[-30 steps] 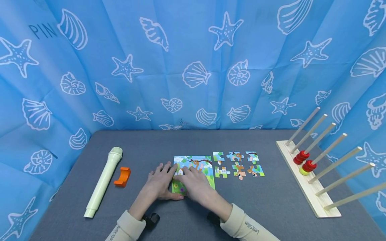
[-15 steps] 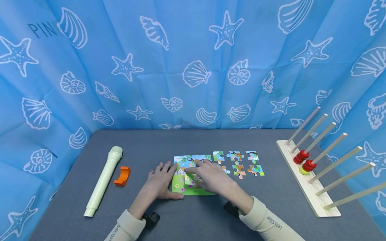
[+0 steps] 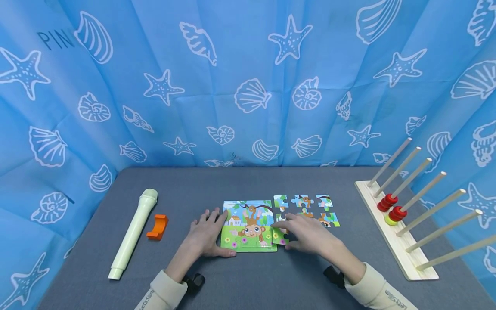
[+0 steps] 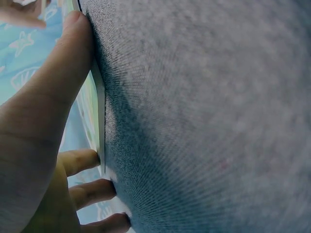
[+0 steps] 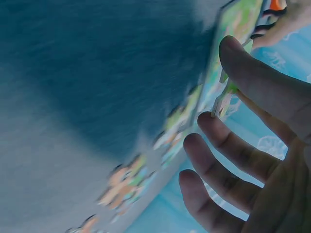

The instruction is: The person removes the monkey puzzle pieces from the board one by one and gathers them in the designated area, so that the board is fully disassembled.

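My left hand point(image 3: 207, 234) lies spread at the left side of a picture puzzle board point(image 3: 248, 248), its thumb point(image 4: 73, 53) along the near edge and fingertips at the left edge. The board carries a monkey hanging from a branch, with a house and flowers. Just right of the board, my right hand point(image 3: 310, 234) pinches a green jigsaw piece point(image 3: 279, 237) with a flower on it. In the right wrist view the piece point(image 5: 223, 99) stands tilted between thumb and fingers. Beyond this hand lie several loose jigsaw pieces point(image 3: 324, 201) in two rows, partly covered by it.
On the left are a pale green toy microphone point(image 3: 133, 234) and an orange curved block point(image 3: 157, 227). A wooden peg rack point(image 3: 399, 232) with red and yellow-green rings stands on the right. A blue shell-patterned curtain point(image 3: 248, 86) surrounds the grey table point(image 3: 193, 183).
My right hand has moved right off the board with the green jigsaw piece, uncovering the monkey picture. My left hand has stayed in place.
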`<action>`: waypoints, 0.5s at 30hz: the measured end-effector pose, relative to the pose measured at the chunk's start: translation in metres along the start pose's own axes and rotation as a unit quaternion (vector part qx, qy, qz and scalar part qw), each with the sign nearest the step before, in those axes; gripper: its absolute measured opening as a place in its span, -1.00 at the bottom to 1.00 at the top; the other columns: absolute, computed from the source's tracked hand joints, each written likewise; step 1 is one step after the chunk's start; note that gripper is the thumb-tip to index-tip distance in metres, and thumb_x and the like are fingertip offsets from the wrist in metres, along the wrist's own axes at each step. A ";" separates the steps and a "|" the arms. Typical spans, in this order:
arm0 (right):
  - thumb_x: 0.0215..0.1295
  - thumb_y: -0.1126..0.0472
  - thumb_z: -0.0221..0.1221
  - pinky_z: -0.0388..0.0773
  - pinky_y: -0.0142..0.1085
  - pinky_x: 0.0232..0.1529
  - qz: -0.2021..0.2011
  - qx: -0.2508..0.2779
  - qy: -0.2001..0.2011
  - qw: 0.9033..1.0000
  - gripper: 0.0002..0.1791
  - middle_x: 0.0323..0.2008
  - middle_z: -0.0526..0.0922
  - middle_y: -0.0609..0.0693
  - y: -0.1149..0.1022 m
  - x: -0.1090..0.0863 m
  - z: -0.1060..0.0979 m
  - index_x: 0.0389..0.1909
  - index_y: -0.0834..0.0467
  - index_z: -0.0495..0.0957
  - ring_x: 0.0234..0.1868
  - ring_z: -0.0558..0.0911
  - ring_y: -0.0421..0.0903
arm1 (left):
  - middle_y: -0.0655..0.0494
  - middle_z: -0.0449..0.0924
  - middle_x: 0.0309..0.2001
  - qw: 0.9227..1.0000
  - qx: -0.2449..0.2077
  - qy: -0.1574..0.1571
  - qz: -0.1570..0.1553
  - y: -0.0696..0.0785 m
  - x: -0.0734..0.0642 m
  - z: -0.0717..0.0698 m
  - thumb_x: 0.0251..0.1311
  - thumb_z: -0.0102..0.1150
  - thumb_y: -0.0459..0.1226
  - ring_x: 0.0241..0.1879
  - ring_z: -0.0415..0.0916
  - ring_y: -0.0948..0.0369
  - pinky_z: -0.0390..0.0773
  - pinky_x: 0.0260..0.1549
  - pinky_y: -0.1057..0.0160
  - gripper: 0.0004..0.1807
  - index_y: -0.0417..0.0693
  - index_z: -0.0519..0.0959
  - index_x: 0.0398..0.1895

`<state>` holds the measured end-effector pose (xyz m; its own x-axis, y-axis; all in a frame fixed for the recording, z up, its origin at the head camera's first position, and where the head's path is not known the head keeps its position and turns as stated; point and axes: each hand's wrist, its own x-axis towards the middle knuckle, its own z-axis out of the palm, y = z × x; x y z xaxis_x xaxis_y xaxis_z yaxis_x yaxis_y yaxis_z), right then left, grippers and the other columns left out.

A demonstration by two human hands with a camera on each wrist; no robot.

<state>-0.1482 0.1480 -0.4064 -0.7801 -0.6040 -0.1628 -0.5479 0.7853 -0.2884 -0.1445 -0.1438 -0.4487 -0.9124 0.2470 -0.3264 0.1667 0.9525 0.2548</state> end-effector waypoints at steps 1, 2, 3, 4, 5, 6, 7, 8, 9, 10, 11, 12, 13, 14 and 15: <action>0.04 0.19 0.55 0.43 -0.30 -0.43 0.008 0.003 -0.004 1.000 -0.38 -0.23 0.62 -0.05 0.003 -0.002 0.001 0.20 -0.05 0.66 -0.32 0.55 -0.18 | -0.22 0.08 0.61 1.000 -0.001 -0.002 0.000 0.000 0.000 0.000 -0.10 0.46 0.36 0.56 0.06 -0.32 0.21 0.37 -0.48 0.28 0.01 0.11 0.63; 0.03 0.20 0.55 0.43 -0.30 -0.43 0.014 0.007 -0.007 1.000 -0.38 -0.24 0.61 -0.05 0.005 -0.004 0.002 0.20 -0.05 0.66 -0.33 0.53 -0.19 | -0.22 0.08 0.61 1.000 -0.001 -0.003 0.000 0.000 0.000 0.000 -0.10 0.46 0.36 0.56 0.06 -0.32 0.21 0.37 -0.48 0.28 0.02 0.11 0.63; 0.03 0.21 0.55 0.41 -0.30 -0.43 0.022 0.010 -0.010 1.000 -0.37 -0.26 0.61 -0.05 0.007 -0.005 0.004 0.20 -0.06 0.67 -0.35 0.51 -0.20 | -0.22 0.08 0.61 1.000 -0.001 -0.004 0.000 -0.001 0.001 0.001 -0.10 0.46 0.36 0.56 0.06 -0.32 0.21 0.36 -0.48 0.29 0.01 0.11 0.63; 0.03 0.22 0.55 0.40 -0.31 -0.44 0.027 0.012 -0.014 0.999 -0.37 -0.26 0.61 -0.06 0.008 -0.006 0.005 0.20 -0.07 0.67 -0.36 0.49 -0.20 | -0.22 0.08 0.61 1.000 -0.002 -0.005 0.000 -0.001 0.001 0.001 -0.10 0.46 0.36 0.56 0.06 -0.32 0.21 0.36 -0.48 0.29 0.01 0.11 0.63; 0.02 0.23 0.55 0.38 -0.31 -0.44 0.031 0.013 -0.018 0.999 -0.36 -0.27 0.60 -0.07 0.009 -0.007 0.006 0.20 -0.07 0.67 -0.37 0.47 -0.21 | -0.22 0.08 0.61 1.000 -0.003 -0.006 -0.001 -0.001 0.001 0.001 -0.10 0.46 0.36 0.56 0.06 -0.32 0.21 0.36 -0.48 0.29 0.01 0.11 0.63; 0.03 0.23 0.55 0.36 -0.32 -0.45 0.032 0.012 -0.021 0.999 -0.36 -0.28 0.58 -0.07 0.011 -0.008 0.007 0.21 -0.09 0.66 -0.38 0.44 -0.21 | -0.22 0.07 0.61 1.000 -0.003 -0.007 -0.001 -0.002 0.001 0.001 -0.10 0.46 0.36 0.56 0.06 -0.32 0.21 0.36 -0.48 0.29 0.01 0.10 0.63; 0.03 0.23 0.55 0.35 -0.33 -0.45 0.031 0.010 -0.022 0.999 -0.35 -0.28 0.57 -0.08 0.011 -0.009 0.008 0.22 -0.10 0.66 -0.38 0.42 -0.21 | -0.22 0.07 0.61 1.000 -0.004 -0.007 -0.001 -0.002 0.001 0.001 -0.10 0.46 0.36 0.56 0.06 -0.32 0.21 0.37 -0.48 0.29 0.01 0.10 0.63; 0.04 0.23 0.54 0.34 -0.33 -0.45 0.030 0.007 -0.023 0.999 -0.35 -0.29 0.56 -0.09 0.012 -0.010 0.009 0.22 -0.11 0.66 -0.38 0.40 -0.21 | -0.22 0.07 0.61 1.000 -0.005 -0.008 -0.002 -0.002 0.001 0.001 -0.10 0.46 0.36 0.56 0.06 -0.32 0.20 0.37 -0.48 0.29 0.01 0.10 0.64; 0.04 0.23 0.54 0.33 -0.34 -0.45 0.029 0.005 -0.025 0.999 -0.34 -0.29 0.55 -0.10 0.012 -0.010 0.009 0.23 -0.12 0.65 -0.39 0.39 -0.21 | -0.22 0.07 0.61 1.000 -0.006 -0.010 -0.002 -0.002 0.001 0.001 -0.10 0.46 0.37 0.56 0.06 -0.31 0.20 0.37 -0.48 0.29 0.01 0.10 0.64; 0.05 0.22 0.53 0.32 -0.34 -0.45 0.029 0.005 -0.026 0.999 -0.34 -0.29 0.53 -0.10 0.013 -0.011 0.010 0.24 -0.13 0.64 -0.39 0.37 -0.21 | -0.22 0.07 0.61 1.000 -0.006 -0.011 -0.003 -0.001 0.001 0.001 -0.10 0.46 0.37 0.57 0.06 -0.31 0.20 0.37 -0.48 0.29 0.01 0.10 0.64; 0.05 0.22 0.53 0.31 -0.33 -0.46 0.029 0.005 -0.026 0.999 -0.33 -0.29 0.51 -0.10 0.013 -0.012 0.011 0.25 -0.13 0.64 -0.39 0.36 -0.20 | -0.22 0.07 0.61 1.000 -0.007 -0.012 -0.003 -0.001 0.001 0.001 -0.10 0.46 0.37 0.57 0.05 -0.31 0.20 0.37 -0.48 0.29 0.01 0.10 0.64; 0.06 0.21 0.53 0.30 -0.33 -0.46 0.030 0.004 -0.026 0.999 -0.33 -0.30 0.50 -0.10 0.013 -0.012 0.011 0.26 -0.14 0.63 -0.39 0.35 -0.19 | -0.22 0.06 0.61 1.000 -0.007 -0.013 -0.004 -0.001 0.001 0.001 -0.10 0.45 0.37 0.57 0.05 -0.31 0.20 0.37 -0.48 0.29 0.01 0.10 0.64; 0.06 0.20 0.53 0.29 -0.33 -0.47 0.030 0.006 -0.025 0.999 -0.33 -0.30 0.49 -0.10 0.014 -0.012 0.012 0.26 -0.13 0.63 -0.40 0.35 -0.19 | -0.22 0.06 0.62 1.000 -0.007 -0.013 -0.004 -0.001 0.001 0.000 -0.10 0.45 0.37 0.57 0.05 -0.31 0.20 0.38 -0.47 0.29 0.01 0.10 0.64; 0.06 0.20 0.53 0.28 -0.33 -0.47 0.032 0.009 -0.025 0.999 -0.33 -0.30 0.49 -0.10 0.014 -0.012 0.012 0.26 -0.13 0.63 -0.40 0.34 -0.18 | -0.22 0.06 0.62 1.000 -0.007 -0.014 -0.004 -0.001 0.001 0.000 -0.10 0.45 0.37 0.57 0.05 -0.31 0.19 0.38 -0.47 0.29 0.02 0.10 0.64; 0.06 0.20 0.54 0.28 -0.33 -0.48 0.032 0.012 -0.024 0.999 -0.33 -0.30 0.48 -0.10 0.014 -0.013 0.013 0.26 -0.12 0.63 -0.41 0.34 -0.18 | -0.22 0.06 0.62 1.000 -0.007 -0.014 -0.005 -0.001 0.001 0.000 -0.10 0.45 0.37 0.57 0.05 -0.31 0.19 0.38 -0.47 0.29 0.02 0.09 0.64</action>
<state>-0.1424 0.1652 -0.4203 -0.7979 -0.5588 -0.2260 -0.4892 0.8193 -0.2989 -0.1450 -0.1440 -0.4494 -0.9028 0.2435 -0.3544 0.1528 0.9521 0.2648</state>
